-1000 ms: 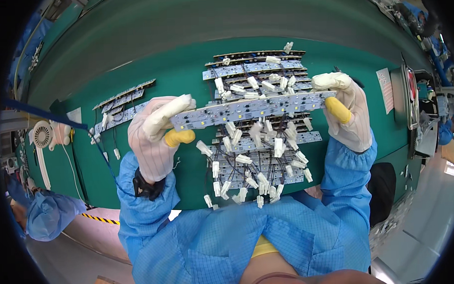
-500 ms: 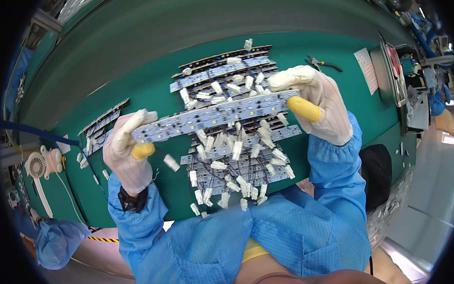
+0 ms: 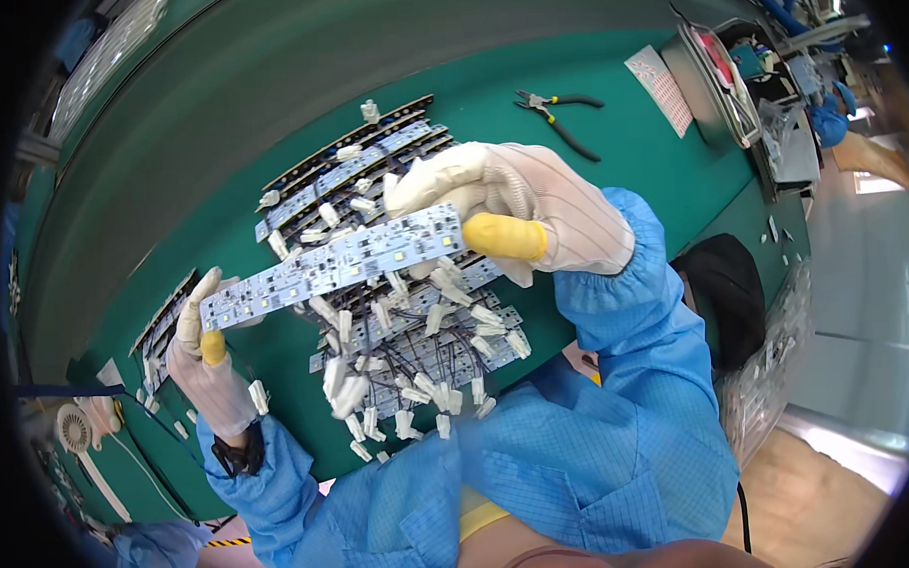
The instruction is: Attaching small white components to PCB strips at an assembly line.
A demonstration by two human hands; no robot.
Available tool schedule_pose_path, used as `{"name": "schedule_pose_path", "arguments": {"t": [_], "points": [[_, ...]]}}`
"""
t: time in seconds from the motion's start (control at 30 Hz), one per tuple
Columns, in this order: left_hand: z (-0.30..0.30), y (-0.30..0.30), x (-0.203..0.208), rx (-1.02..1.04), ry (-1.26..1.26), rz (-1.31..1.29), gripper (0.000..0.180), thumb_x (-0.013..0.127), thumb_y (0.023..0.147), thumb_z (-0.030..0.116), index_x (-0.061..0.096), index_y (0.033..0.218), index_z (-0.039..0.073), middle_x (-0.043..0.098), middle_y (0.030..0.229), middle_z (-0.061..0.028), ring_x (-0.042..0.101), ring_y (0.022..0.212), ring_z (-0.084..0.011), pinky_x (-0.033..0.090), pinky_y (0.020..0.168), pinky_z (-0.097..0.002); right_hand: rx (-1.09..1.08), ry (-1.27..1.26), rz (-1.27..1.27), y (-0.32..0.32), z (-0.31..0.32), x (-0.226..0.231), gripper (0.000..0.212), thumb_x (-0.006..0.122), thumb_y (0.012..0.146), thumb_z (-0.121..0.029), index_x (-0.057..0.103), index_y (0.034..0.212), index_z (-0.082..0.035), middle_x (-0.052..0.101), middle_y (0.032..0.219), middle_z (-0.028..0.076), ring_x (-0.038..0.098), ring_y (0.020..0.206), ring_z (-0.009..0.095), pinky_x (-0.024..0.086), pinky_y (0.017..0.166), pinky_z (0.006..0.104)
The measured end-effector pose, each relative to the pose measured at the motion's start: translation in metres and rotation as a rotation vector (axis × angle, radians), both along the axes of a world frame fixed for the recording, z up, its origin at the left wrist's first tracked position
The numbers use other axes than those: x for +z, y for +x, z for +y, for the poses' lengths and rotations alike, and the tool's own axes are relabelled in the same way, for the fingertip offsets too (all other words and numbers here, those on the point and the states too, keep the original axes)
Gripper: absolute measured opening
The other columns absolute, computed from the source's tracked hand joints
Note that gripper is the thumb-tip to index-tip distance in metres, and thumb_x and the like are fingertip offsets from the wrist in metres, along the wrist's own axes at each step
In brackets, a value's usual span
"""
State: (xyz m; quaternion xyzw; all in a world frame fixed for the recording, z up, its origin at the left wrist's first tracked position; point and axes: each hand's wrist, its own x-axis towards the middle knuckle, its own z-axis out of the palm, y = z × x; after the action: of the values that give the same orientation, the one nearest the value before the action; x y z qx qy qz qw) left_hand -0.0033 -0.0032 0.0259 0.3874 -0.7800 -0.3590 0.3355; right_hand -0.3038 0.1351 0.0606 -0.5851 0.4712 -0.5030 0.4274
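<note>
A long white LED circuit strip point(image 3: 334, 266) is held up between my two gloved hands, its component face toward me. The left end is pinched by my left hand point(image 3: 199, 371), with a yellow finger cot on the thumb. My right hand point(image 3: 557, 205) grips the other end, its yellow-capped thumb at the edge and its fingers behind. The strip slopes upward to the right. Below and behind it lies a pile of similar LED strips point(image 3: 321, 188) with dark wires and white plug connectors point(image 3: 443, 426). The strip hides part of this pile.
Yellow-and-black pliers point(image 3: 559, 115) lie spread on the green table mat point(image 3: 631, 178), near a sheet of red-dotted labels point(image 3: 660, 89). A metal tray point(image 3: 713, 85) stands at the far right. More strips point(image 3: 165, 319) and a small white fan point(image 3: 75, 427) are at the left; a black cloth item point(image 3: 725, 300) is at the right.
The view has turned and shifted, so the pile and both hands appear farther left. The LED strip now slopes more steeply and looks nearer at its right end. Both hands still hold it.
</note>
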Motion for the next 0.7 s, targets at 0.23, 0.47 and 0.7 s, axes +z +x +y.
{"name": "schedule_pose_path", "arguments": {"t": [0.23, 0.47, 0.7], "points": [[-0.001, 0.007, -0.009, -0.008, 0.010, 0.113, 0.042, 0.054, 0.096, 0.032, 0.061, 0.122, 0.000, 0.070, 0.100, -0.0150, 0.068, 0.083, -0.0189, 0.054, 0.075, -0.0291, -0.009, 0.051, 0.046, -0.002, -0.001, 0.004, 0.043, 0.067, 0.090, -0.024, 0.054, 0.123, 0.001, 0.063, 0.119, 0.015, 0.062, 0.086, 0.012, 0.050, 0.068, 0.0203], [0.008, 0.011, -0.012, -0.077, 0.088, 0.410, 0.044, 0.069, 0.088, 0.023, 0.059, 0.121, -0.004, 0.065, 0.105, -0.0188, 0.068, 0.083, -0.0234, 0.057, 0.070, -0.0303, -0.070, 0.008, -0.017, -0.002, -0.008, -0.012, 0.041, 0.066, 0.090, -0.022, 0.057, 0.120, 0.004, 0.064, 0.114, 0.014, 0.062, 0.102, 0.020, 0.049, 0.088, 0.0315], [0.010, 0.006, -0.008, -0.211, -0.078, 0.440, 0.040, 0.064, 0.092, 0.028, 0.059, 0.120, 0.000, 0.065, 0.104, -0.0195, 0.068, 0.074, -0.0221, 0.057, 0.061, -0.0269, -0.133, -0.121, 0.309, -0.005, -0.014, -0.019, 0.029, 0.054, 0.084, 0.006, 0.058, 0.113, 0.001, 0.063, 0.106, 0.012, 0.064, 0.094, 0.021, 0.051, 0.081, 0.0294]]}}
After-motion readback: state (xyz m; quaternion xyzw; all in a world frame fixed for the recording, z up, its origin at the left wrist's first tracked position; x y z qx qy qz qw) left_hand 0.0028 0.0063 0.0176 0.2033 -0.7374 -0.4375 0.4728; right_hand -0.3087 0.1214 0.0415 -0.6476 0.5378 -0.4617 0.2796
